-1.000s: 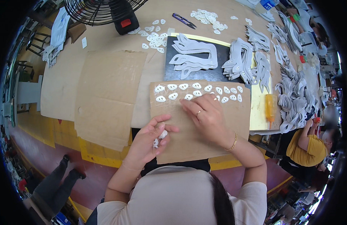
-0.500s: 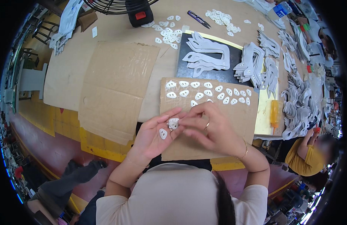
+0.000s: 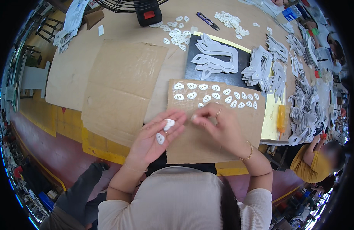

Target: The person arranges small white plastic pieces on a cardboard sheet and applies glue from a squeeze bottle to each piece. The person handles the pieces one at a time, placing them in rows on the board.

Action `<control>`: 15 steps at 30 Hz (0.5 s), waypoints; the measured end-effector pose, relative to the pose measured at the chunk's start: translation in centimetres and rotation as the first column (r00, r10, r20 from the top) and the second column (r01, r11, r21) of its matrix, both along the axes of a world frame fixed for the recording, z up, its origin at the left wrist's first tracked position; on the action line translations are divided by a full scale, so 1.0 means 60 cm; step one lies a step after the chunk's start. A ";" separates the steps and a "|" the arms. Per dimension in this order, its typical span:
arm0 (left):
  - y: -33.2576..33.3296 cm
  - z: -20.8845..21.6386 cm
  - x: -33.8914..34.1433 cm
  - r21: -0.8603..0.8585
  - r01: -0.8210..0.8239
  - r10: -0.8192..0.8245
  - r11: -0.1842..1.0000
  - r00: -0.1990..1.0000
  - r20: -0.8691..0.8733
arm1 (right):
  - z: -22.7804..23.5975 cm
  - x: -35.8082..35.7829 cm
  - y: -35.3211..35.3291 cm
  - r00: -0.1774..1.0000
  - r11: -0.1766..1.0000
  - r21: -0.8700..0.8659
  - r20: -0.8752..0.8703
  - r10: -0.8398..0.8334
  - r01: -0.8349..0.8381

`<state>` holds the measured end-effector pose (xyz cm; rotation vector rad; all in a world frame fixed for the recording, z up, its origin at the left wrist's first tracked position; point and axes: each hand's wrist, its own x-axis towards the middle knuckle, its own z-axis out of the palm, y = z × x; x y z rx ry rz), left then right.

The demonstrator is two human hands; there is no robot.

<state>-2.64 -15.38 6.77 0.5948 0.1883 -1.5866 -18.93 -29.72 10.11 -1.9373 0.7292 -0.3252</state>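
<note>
My left hand (image 3: pixel 147 142) is palm up over the near left edge of a cardboard sheet (image 3: pixel 219 151). In it lie small white rounded-triangle pieces with holes; one loose piece (image 3: pixel 160 138) rests on the palm, and others (image 3: pixel 169 124) sit under the thumb. My right hand (image 3: pixel 227 128) hovers over the cardboard, thumb and forefinger pinched on what looks like one such white piece (image 3: pixel 193 118), mostly hidden by the fingertips. Rows of laid-out pieces (image 3: pixel 203 87) cover the sheet's far part; my right hand hides some of the nearest row.
Loose white pieces (image 3: pixel 178 37) lie in heaps at the back, near thread snips (image 3: pixel 207 20) and a fan (image 3: pixel 149 15). Grey cut parts (image 3: pixel 219 57) are stacked on a black board (image 3: pixel 191 68). Another cardboard sheet (image 3: pixel 119 80) lies left; an orange tool (image 3: pixel 281 119) is at right.
My hands have moved apart: the right has drawn off the left palm with its fingertips pinched, and the left has shifted slightly left. The whole view has shifted a little.
</note>
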 end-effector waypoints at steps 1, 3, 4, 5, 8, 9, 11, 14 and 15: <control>0.006 -0.004 0.005 -0.002 -0.025 0.025 1.000 0.996 0.090 | 0.006 0.004 -0.007 0.990 0.989 0.103 -0.097 -0.098 0.108; 0.013 -0.010 0.015 0.003 -0.061 0.059 0.998 0.980 0.192 | -0.020 0.012 -0.015 0.995 0.998 0.020 -0.088 -0.052 0.054; 0.017 -0.011 0.020 0.012 -0.072 0.068 0.997 0.976 0.206 | -0.027 0.019 -0.015 0.993 0.999 -0.032 -0.114 0.002 -0.005; 0.019 -0.013 0.023 0.022 -0.084 0.077 0.996 0.973 0.219 | -0.034 0.024 -0.016 0.988 0.994 -0.081 -0.143 0.054 -0.066; 0.023 -0.022 0.028 0.060 -0.063 0.048 0.996 0.973 0.227 | -0.052 0.033 -0.020 0.985 0.861 -0.486 -0.144 0.092 -0.151; 0.021 -0.020 0.028 0.086 -0.043 0.021 0.995 0.970 0.244 | -0.053 0.035 -0.020 0.987 0.857 -0.499 -0.151 0.057 -0.126; 0.015 -0.017 0.021 0.143 -0.005 -0.035 0.990 0.961 0.274 | -0.055 0.038 -0.019 0.986 0.849 -0.522 -0.168 -0.010 -0.080; 0.013 -0.018 0.017 0.121 0.086 -0.124 0.989 0.928 0.351 | -0.030 0.039 -0.013 0.997 0.955 -0.285 -0.027 0.075 -0.080; 0.012 -0.017 0.014 0.120 0.104 -0.143 0.987 0.912 0.385 | -0.026 0.041 -0.009 0.992 0.954 -0.274 -0.025 0.123 -0.125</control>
